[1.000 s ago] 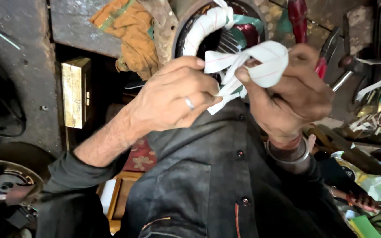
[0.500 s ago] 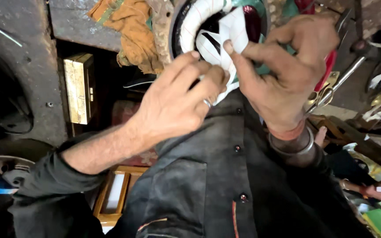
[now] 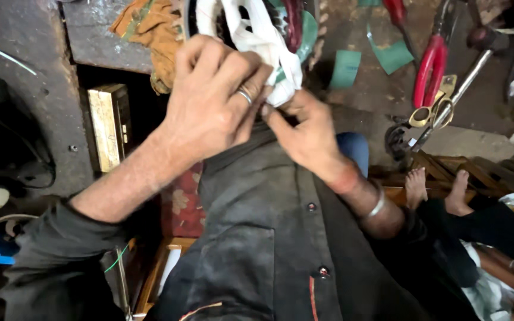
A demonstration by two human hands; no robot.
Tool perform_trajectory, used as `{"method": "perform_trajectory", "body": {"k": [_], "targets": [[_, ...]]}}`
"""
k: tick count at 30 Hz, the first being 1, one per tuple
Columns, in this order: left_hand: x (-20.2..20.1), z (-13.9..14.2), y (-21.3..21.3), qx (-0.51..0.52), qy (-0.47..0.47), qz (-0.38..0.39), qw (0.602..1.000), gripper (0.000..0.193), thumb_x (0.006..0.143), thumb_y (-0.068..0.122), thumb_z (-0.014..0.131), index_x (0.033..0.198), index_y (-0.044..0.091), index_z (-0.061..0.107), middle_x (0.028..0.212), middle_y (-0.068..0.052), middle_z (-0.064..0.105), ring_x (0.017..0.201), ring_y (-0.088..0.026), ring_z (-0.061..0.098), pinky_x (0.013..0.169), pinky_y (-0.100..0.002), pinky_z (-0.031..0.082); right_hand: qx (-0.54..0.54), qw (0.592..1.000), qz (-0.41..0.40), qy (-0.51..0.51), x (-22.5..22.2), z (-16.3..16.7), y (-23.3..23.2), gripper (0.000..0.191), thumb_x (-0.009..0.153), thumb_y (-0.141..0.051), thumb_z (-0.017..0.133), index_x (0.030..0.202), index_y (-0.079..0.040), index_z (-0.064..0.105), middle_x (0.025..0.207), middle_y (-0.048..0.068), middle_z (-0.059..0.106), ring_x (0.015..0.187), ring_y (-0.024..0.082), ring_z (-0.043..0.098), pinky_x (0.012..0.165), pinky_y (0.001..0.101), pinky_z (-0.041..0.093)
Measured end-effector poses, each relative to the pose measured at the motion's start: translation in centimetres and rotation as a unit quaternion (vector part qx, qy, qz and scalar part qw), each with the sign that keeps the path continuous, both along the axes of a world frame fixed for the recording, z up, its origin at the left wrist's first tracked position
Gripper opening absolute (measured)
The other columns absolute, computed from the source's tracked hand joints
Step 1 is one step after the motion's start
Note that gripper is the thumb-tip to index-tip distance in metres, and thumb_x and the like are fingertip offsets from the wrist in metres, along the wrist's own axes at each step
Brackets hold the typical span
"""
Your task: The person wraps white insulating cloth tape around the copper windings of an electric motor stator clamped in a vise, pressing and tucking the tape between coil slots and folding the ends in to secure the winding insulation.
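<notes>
My left hand, with a ring on one finger, and my right hand, with a metal bangle at the wrist, both pinch a white cloth strip. The strip wraps around the coil of a round motor stator at the top middle. My fingertips meet at the strip's lower end, just above my dark grey shirt. Green insulating paper shows inside the stator.
An orange rag lies left of the stator. Red-handled pliers and scissors lie on the dirty bench at right, with green paper scraps. Another person's bare feet are at right. A small wooden box stands at left.
Both hands moved down and closer together onto the strip's lower end. The right hand dropped from high on the stator to below it. The view shifted, showing tools and feet at right.
</notes>
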State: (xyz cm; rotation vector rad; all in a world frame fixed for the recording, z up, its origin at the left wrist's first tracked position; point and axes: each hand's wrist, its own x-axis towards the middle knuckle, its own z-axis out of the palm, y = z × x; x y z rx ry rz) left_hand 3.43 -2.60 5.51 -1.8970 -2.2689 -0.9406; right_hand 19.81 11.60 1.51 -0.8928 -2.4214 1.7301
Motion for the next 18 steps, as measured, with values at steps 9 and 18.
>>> {"method": "perform_trajectory", "body": {"k": [9, 18], "targets": [[0.7, 0.5, -0.1, 0.019, -0.004, -0.001, 1.0, 0.024, 0.096, 0.005, 0.076, 0.117, -0.004, 0.069, 0.117, -0.009, 0.059, 0.109, -0.031, 0.053, 0.101, -0.047, 0.036, 0.226, 0.951, 0.196, 0.08, 3.0, -0.6, 2.2, 0.008, 0.097, -0.009, 0.066, 0.097, -0.002, 0.06, 0.092, 0.017, 0.06, 0.085, 0.039, 0.06, 0.076, 0.0487, 0.049], [1.0, -0.5, -0.3, 0.01, 0.005, 0.008, 1.0, 0.024, 0.102, 0.007, 0.075, 0.123, -0.003, 0.068, 0.119, -0.009, 0.057, 0.109, -0.029, 0.052, 0.102, -0.045, 0.035, 0.235, 0.904, 0.259, -0.245, 15.7, -1.7, 9.0, 0.017, 0.097, -0.022, 0.064, 0.102, -0.006, 0.066, 0.102, 0.016, 0.066, 0.096, 0.041, 0.064, 0.084, 0.0526, 0.05]]}}
